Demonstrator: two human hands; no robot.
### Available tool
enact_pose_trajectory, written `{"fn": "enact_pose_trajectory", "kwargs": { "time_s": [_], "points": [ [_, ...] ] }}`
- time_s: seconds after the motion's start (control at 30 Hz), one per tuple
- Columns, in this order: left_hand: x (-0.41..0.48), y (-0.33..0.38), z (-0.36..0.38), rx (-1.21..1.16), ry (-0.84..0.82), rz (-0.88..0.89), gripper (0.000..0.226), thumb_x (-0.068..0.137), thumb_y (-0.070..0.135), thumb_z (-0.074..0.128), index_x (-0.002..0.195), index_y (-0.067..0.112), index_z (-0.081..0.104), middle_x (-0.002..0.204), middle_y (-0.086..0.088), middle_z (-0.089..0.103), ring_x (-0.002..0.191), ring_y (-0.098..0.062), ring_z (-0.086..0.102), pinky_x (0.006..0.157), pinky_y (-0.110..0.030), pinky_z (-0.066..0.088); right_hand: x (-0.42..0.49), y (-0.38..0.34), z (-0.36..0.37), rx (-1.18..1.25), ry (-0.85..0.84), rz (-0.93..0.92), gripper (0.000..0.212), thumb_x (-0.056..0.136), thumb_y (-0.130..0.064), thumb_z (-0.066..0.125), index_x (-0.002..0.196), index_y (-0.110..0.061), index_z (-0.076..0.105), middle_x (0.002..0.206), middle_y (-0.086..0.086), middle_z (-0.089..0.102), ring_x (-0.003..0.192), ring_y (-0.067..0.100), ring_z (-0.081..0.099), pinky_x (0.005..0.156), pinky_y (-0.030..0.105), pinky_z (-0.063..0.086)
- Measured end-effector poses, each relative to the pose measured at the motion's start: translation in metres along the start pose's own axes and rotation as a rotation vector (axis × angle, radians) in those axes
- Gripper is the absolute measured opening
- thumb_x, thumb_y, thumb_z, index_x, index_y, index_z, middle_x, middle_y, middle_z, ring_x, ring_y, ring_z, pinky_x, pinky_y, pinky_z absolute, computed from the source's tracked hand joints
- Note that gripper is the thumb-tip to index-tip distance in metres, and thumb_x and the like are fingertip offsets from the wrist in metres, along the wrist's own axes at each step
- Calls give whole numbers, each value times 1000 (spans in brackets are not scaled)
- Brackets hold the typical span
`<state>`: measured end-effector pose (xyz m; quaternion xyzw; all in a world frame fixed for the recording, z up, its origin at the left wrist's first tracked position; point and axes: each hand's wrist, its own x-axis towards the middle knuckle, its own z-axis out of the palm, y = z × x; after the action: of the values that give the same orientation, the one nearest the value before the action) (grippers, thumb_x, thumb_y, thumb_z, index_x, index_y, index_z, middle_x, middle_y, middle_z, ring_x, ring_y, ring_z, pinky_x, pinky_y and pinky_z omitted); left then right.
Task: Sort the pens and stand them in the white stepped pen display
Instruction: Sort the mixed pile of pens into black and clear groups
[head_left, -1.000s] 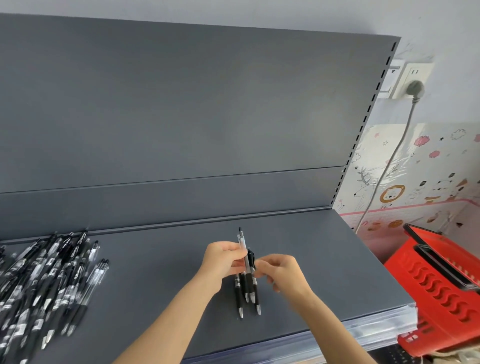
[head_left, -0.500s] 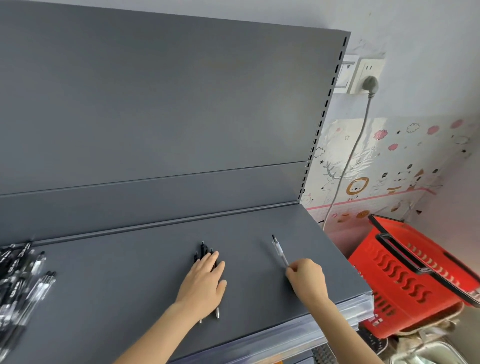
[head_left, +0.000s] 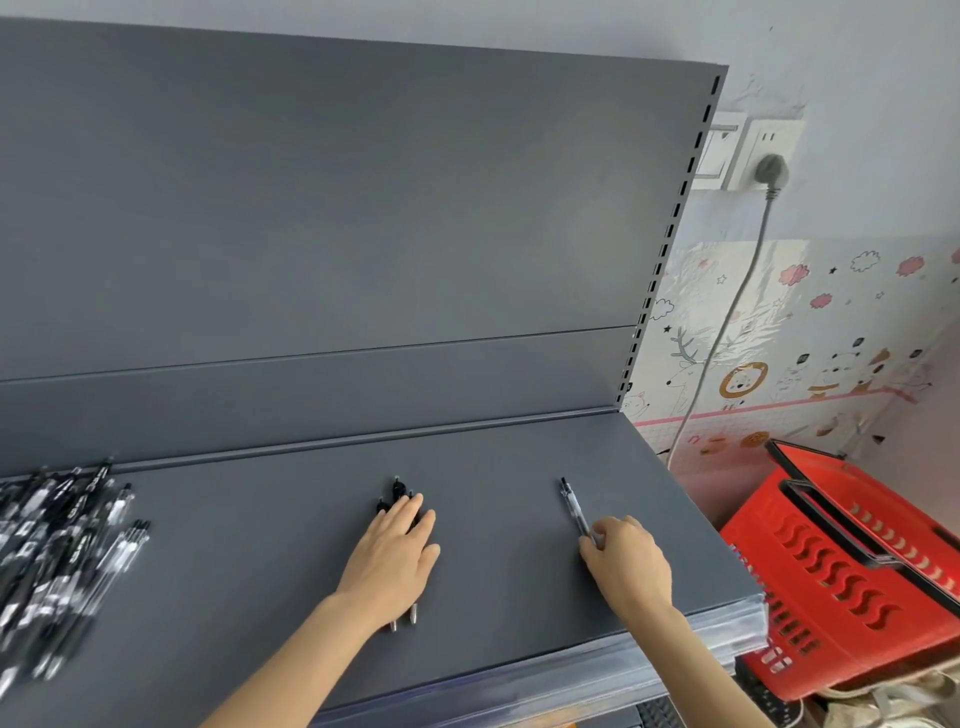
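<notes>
On the grey shelf (head_left: 291, 561) my left hand (head_left: 392, 553) lies flat with straight fingers on a few black pens (head_left: 398, 491); their clip ends stick out past my fingertips and their metal tips show below my wrist. Further right, my right hand (head_left: 626, 564) has curled fingers on the lower end of a clear pen (head_left: 572, 506) that lies on the shelf pointing away from me. A heap of black and clear pens (head_left: 57, 561) covers the shelf's left end. No white stepped display is in view.
The shelf's grey back panel (head_left: 337, 218) rises behind. The shelf ends at a front edge strip (head_left: 519, 680) and a right edge. A red shopping basket (head_left: 852, 566) stands to the right, below shelf level. A grey cable (head_left: 727, 322) hangs from a wall socket.
One second ago both hands held the pens together above the shelf. Now the black pens lie under my left hand and the clear pen lies apart to the right under my right hand.
</notes>
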<state>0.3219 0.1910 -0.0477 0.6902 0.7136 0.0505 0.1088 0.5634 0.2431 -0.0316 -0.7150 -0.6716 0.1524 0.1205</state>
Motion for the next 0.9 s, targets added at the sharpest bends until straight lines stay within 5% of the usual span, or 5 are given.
{"fn": "enact_pose_trajectory", "kwargs": {
  "time_s": [0.27,0.47,0.67,0.8,0.9],
  "points": [
    [-16,-8,-21,-143,164,-83,45,102,26,27,145,14,30,154,1,24,143,-14,17,116,-24,11,-12,-39,-5,10,53,-212,27,94,-30,43,108,-14,59,102,0,54,94,20,54,67,28,43],
    [-52,-55,-37,-163,255,-271,40,101,23,29,138,17,41,139,5,43,131,-12,33,106,-22,27,-27,-97,19,95,-83,-454,44,96,-33,43,137,-15,43,127,0,52,123,17,43,89,27,43],
    [-105,-128,-53,-147,313,-436,38,100,22,32,136,17,44,136,4,45,127,-13,38,104,-23,29,-55,-170,51,103,-208,-585,19,94,-30,47,100,-13,53,83,-10,42,82,14,42,55,13,33],
    [-144,-187,-62,-144,349,-533,38,99,21,34,135,16,46,136,3,46,126,-13,39,105,-22,30,-85,-227,76,124,-295,-640,32,95,-31,47,121,-16,55,118,1,55,104,16,54,75,19,38],
    [-169,-232,-70,-128,364,-593,39,99,23,36,135,15,46,136,2,46,127,-15,39,106,-24,31,-111,-268,94,133,-349,-660,33,95,-31,47,121,-13,56,115,2,55,97,16,54,75,21,40]
  ]
}}
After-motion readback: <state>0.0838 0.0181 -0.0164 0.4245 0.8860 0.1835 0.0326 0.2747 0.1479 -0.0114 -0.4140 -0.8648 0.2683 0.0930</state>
